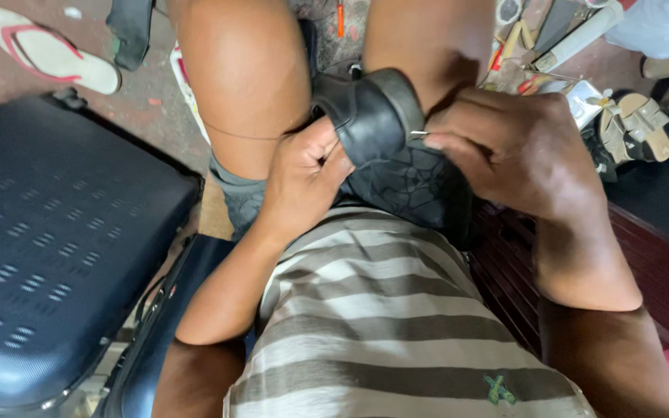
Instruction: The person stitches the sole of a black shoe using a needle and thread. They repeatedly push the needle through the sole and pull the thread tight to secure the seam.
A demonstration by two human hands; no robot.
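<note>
A black shoe [385,147] lies sole-up between my knees, its patterned sole facing the camera. My left hand [303,174] grips the shoe's left edge with its fingers curled around it. My right hand [509,147] pinches a thin metal needle [418,134] at the sole's edge near the heel, and the needle's tip touches the shoe. A fine thread [241,137] runs across my left thigh toward the left hand.
A dark blue hard suitcase [48,240] fills the left side. A white and red flip-flop [48,50] lies on the floor at top left. Tools and sandals [644,116] are scattered at top right. A dark red ribbed case [505,271] sits under my right arm.
</note>
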